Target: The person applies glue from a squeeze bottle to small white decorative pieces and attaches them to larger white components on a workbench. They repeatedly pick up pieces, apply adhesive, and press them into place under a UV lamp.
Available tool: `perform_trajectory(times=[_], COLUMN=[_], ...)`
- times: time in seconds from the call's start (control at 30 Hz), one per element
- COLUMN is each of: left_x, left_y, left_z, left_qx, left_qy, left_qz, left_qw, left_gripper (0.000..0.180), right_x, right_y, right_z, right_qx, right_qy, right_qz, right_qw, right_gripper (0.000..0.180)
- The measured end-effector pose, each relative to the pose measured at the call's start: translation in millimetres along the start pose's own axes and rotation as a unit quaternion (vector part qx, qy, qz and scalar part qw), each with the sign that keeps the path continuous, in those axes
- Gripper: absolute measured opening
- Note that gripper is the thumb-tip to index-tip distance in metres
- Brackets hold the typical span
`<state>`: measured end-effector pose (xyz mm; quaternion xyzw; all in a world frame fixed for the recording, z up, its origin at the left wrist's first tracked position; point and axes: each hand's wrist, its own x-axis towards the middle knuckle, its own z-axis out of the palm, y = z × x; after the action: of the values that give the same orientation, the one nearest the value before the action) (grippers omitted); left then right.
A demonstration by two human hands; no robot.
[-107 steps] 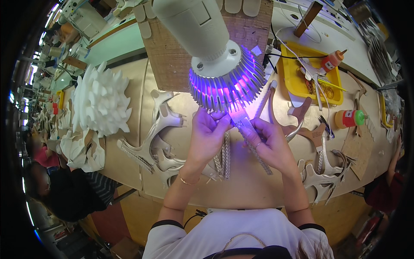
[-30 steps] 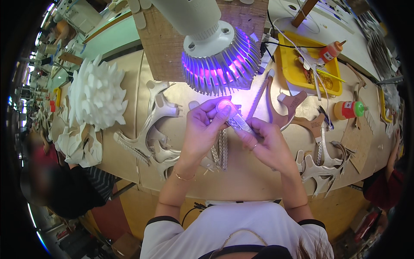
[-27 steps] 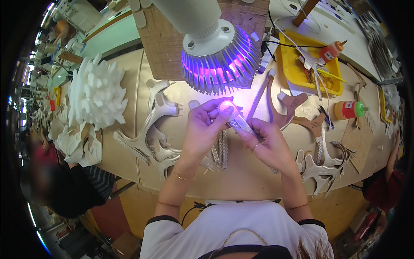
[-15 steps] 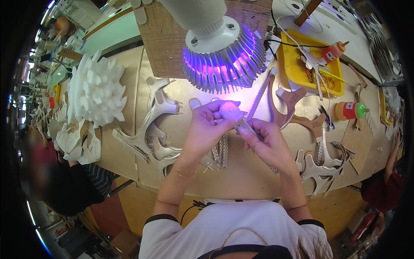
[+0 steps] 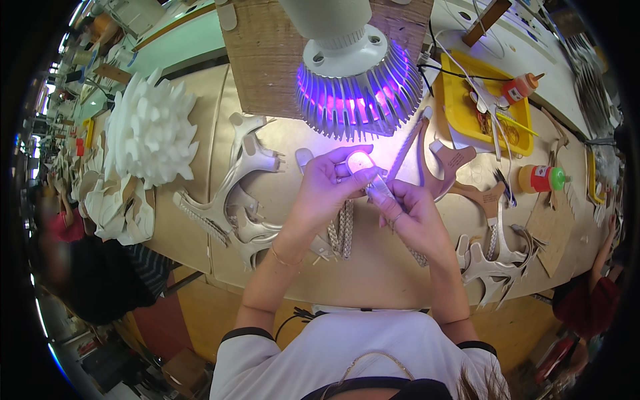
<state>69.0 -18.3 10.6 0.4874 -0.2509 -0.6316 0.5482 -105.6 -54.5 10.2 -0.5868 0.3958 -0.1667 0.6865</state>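
Left hand (image 5: 327, 193) and right hand (image 5: 413, 217) are closing fingertips on one braided strap piece (image 5: 375, 190), holding it above the workbench (image 5: 373, 267) | purple-lit lamp (image 5: 357, 87) is shining just above | strap appears light, thin, flexible; gripping near both ends is likely steadiest.

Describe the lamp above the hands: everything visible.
The lamp hangs over the workbench, just beyond both hands. It has a smooth white neck, cut off by the top edge, a white collar with small holes, and a flared ring of thin metal-looking fins. It is on: violet light glows between the fins and falls on the small strap piece held beneath it. Nothing visibly touches it; the left hand is nearest.
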Motion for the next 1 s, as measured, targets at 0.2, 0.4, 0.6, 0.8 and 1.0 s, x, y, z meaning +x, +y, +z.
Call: perform_trajectory(times=[0.2,0.4,0.6,0.8,1.0], left_x=[2,2,0,-7,-9], left_y=[2,0,-1,-5,-15], left_z=[-6,-9,-3,5,10], left_qx=[-0.065,0.007,0.020,0.016,0.006], left_qy=[-0.022,-0.040,-0.030,-0.009,0.017], left_qz=[0.017,0.050,0.060,0.094,0.076], left_qw=[0.998,0.998,0.998,0.995,0.997], left_gripper=[0.043,0.045,0.043,0.039,0.034], right_x=[2,1,-1,-5,-13], right_y=[-1,0,3,6,4], right_z=[-1,2,6,10,16], right_qx=[0.019,0.048,0.023,-0.012,-0.086], right_qy=[0.037,0.062,0.097,0.118,0.151], right_qz=[-0.001,-0.030,-0.039,-0.050,-0.059], right_qw=[0.999,0.996,0.994,0.992,0.983], right_gripper=[0.028,0.027,0.027,0.027,0.024])
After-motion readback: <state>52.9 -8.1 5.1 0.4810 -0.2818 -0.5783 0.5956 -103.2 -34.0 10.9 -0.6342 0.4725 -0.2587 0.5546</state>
